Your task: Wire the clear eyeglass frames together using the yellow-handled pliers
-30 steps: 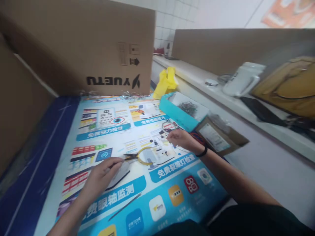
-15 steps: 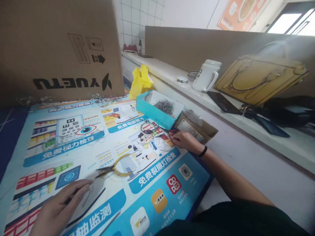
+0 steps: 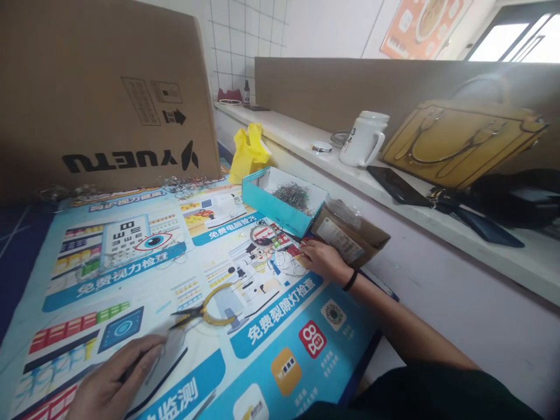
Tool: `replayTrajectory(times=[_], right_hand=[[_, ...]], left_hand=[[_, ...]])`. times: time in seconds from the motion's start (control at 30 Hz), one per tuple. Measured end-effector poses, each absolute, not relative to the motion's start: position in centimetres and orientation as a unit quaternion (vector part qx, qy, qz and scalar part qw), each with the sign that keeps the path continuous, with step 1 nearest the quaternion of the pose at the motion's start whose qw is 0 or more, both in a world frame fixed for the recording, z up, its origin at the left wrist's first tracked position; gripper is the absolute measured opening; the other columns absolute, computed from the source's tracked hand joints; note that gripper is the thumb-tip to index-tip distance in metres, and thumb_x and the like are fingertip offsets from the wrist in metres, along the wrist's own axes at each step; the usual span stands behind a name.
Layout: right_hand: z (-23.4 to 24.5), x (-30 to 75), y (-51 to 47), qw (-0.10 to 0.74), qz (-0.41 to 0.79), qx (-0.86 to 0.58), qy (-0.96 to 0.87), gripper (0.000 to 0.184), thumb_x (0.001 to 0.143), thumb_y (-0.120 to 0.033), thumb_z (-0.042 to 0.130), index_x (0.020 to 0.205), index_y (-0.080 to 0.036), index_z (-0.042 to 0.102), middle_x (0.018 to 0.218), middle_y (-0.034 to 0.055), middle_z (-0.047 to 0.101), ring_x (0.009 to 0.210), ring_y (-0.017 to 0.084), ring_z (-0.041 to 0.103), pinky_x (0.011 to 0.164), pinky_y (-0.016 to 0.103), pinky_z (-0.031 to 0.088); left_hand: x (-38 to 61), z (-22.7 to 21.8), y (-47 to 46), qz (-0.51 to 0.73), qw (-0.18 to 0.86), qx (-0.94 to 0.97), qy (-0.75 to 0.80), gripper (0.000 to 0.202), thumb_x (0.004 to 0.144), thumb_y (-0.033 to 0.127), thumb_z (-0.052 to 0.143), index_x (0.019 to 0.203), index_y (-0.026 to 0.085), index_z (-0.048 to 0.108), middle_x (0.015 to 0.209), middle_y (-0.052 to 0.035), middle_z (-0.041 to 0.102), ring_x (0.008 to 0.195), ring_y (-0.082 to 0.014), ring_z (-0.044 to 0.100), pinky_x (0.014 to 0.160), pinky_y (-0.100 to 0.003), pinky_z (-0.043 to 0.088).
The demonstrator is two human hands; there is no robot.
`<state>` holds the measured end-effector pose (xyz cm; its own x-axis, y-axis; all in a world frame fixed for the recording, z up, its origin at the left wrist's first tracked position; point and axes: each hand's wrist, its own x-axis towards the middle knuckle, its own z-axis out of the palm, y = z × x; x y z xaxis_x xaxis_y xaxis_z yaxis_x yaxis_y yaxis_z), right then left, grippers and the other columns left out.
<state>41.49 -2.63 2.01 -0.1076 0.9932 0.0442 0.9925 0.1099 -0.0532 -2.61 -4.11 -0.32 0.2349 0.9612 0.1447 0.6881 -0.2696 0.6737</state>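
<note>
My left hand [image 3: 118, 373] is closed in a pinch at the lower left; whatever lies between thumb and forefinger is too thin to make out. Just beyond its fingertips lies a pair of pliers [image 3: 210, 312] with yellow handles, the dark jaws pointing left. My right hand [image 3: 324, 259] rests low over the printed mat, fingers bent together among fine wire strands, beside the small brown cardboard box [image 3: 339, 236]. What its fingertips grip is hidden. Beyond it stands a teal box [image 3: 277, 207] with a tangle of thin dark wire pieces [image 3: 292, 195] inside.
A printed poster mat [image 3: 144, 286] covers the table. A large carton [image 3: 144, 122] stands at the back left, a yellow bag [image 3: 249, 154] beside it. Along the right, a white ledge [image 3: 289, 125] bears a white mug [image 3: 364, 140], a phone [image 3: 398, 185] and a yellow handbag print [image 3: 459, 143].
The view has tilted up slightly, so things sit lower in the picture. My right hand has shifted slightly at the mat beside the small brown box. My left hand keeps its pinch.
</note>
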Motion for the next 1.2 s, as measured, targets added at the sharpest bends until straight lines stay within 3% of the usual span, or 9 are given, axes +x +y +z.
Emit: replayTrajectory(times=[0.17, 0.33, 0.57, 0.9, 1.07, 1.2], right_hand=[[1.4, 40.7, -1.7, 0.008, -0.006, -0.696, -0.718, 0.023, 0.089, -0.027, 0.045, 0.081, -0.014, 0.063, 0.092, 0.0098, 0.063, 0.088, 0.017, 0.058, 0.076, 0.022, 0.039], [1.9, 40.2, -1.4, -0.019, -0.002, -0.726, -0.687, 0.020, 0.085, -0.024, 0.048, 0.078, -0.013, 0.062, 0.086, 0.0110, 0.066, 0.079, 0.018, 0.061, 0.063, 0.022, 0.037], [1.9, 40.1, -0.6, -0.030, 0.028, -0.759, -0.649, 0.014, 0.077, -0.023, 0.054, 0.068, -0.016, 0.062, 0.071, 0.0064, 0.067, 0.064, 0.016, 0.060, 0.050, 0.022, 0.028], [2.4, 42.7, -1.6, -0.020, 0.059, -0.744, -0.665, 0.016, 0.078, -0.026, 0.051, 0.070, -0.018, 0.062, 0.069, 0.0014, 0.066, 0.061, 0.012, 0.056, 0.051, 0.021, 0.028], [2.3, 42.8, -2.4, -0.020, 0.029, -0.737, -0.675, 0.024, 0.081, -0.040, 0.052, 0.079, -0.018, 0.061, 0.082, 0.0058, 0.066, 0.072, 0.016, 0.058, 0.055, 0.023, 0.030], [2.0, 42.3, -2.8, -0.033, 0.009, -0.727, -0.686, 0.016, 0.081, -0.030, 0.050, 0.083, -0.017, 0.060, 0.086, 0.0077, 0.066, 0.077, 0.018, 0.059, 0.058, 0.023, 0.031]], left_hand=[[-2.4, 0.0, -4.1, 0.270, 0.235, 0.765, 0.536, 0.035, 0.071, 0.058, 0.057, 0.082, 0.029, 0.073, 0.087, 0.0026, 0.074, 0.079, -0.0195, 0.071, 0.069, -0.020, 0.057], [-2.1, 0.1, -4.2, 0.278, 0.219, 0.770, 0.532, 0.038, 0.071, 0.061, 0.056, 0.077, 0.028, 0.074, 0.083, 0.0022, 0.075, 0.075, -0.0195, 0.072, 0.066, -0.020, 0.057], [-2.5, -0.5, -4.1, 0.266, 0.234, 0.772, 0.529, 0.034, 0.073, 0.055, 0.057, 0.084, 0.028, 0.074, 0.089, 0.0023, 0.074, 0.080, -0.0187, 0.071, 0.072, -0.019, 0.056], [-3.1, -1.2, -4.0, 0.240, 0.248, 0.767, 0.541, 0.035, 0.072, 0.055, 0.057, 0.087, 0.028, 0.074, 0.093, 0.0016, 0.074, 0.085, -0.0208, 0.070, 0.077, -0.023, 0.056], [-3.6, -1.5, -4.0, 0.235, 0.246, 0.776, 0.531, 0.034, 0.075, 0.054, 0.056, 0.090, 0.028, 0.073, 0.096, 0.0023, 0.073, 0.086, -0.0202, 0.070, 0.081, -0.023, 0.055], [-4.0, -1.9, -3.8, 0.215, 0.241, 0.790, 0.521, 0.030, 0.076, 0.051, 0.058, 0.094, 0.030, 0.071, 0.099, 0.0035, 0.072, 0.089, -0.0198, 0.069, 0.082, -0.023, 0.055]])
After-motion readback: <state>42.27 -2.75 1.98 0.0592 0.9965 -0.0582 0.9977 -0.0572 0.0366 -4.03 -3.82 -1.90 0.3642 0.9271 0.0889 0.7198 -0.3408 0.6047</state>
